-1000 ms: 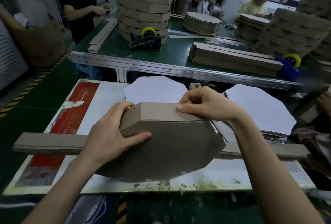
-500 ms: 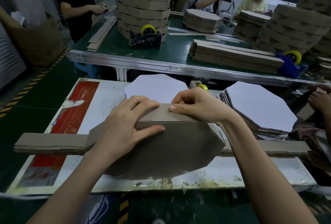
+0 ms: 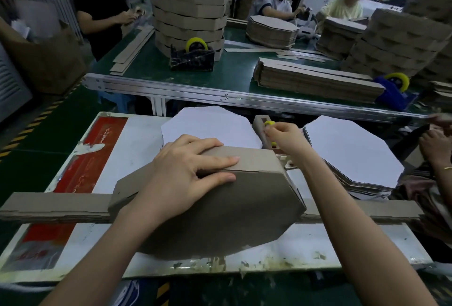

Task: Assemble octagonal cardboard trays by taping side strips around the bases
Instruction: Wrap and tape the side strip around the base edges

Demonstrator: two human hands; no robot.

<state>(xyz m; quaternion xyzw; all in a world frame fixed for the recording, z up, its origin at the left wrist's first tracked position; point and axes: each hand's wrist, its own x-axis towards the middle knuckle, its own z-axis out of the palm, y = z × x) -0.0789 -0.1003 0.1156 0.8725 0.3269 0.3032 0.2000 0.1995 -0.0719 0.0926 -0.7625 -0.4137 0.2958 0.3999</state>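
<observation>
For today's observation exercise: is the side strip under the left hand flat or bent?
Bent: the brown cardboard side strip turns corners round the octagonal cardboard base under the left hand.

No legible txt; script on red panel point(image 3: 97, 158) unreadable.

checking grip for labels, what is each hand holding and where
Left hand presses flat on the side strip along the base edge, no grip. Right hand curls at the yellow tape roll; whether it holds tape cannot be told.
</observation>
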